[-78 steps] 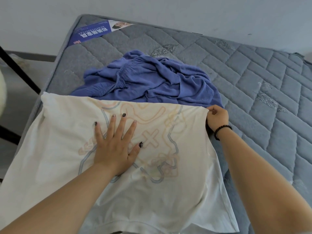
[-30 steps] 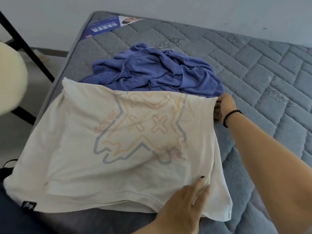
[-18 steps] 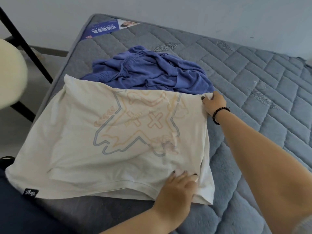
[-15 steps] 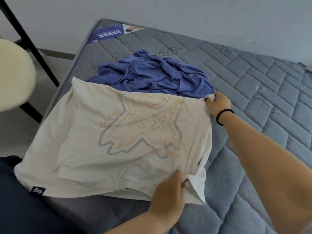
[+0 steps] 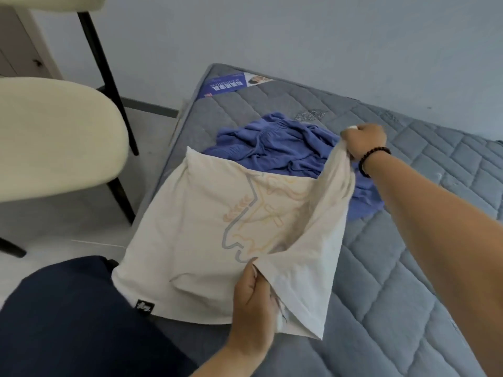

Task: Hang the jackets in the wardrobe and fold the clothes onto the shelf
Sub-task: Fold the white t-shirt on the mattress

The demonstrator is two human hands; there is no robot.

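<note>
Two bare hands fold a cream cotton T-shirt with a pale line print (image 5: pixel 206 227) on a grey quilted mattress (image 5: pixel 408 268): the right hand (image 5: pixel 363 141) pinches the far right edge lifted, the left hand (image 5: pixel 254 297) clamps the near hem. Carrying both corners across together, edge taut, should keep the fold square. A crumpled blue garment (image 5: pixel 277 151) waits behind. No container, wardrobe or shelf is visible.

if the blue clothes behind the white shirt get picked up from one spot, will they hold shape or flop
Probably flop: the blue clothes lie crumpled in soft folds on the mattress, so they look thin and limp. The white shirt already sags between the left hand and the right hand, which suggests similar drape. They seem light and unlikely to slide on the quilted surface.
</note>
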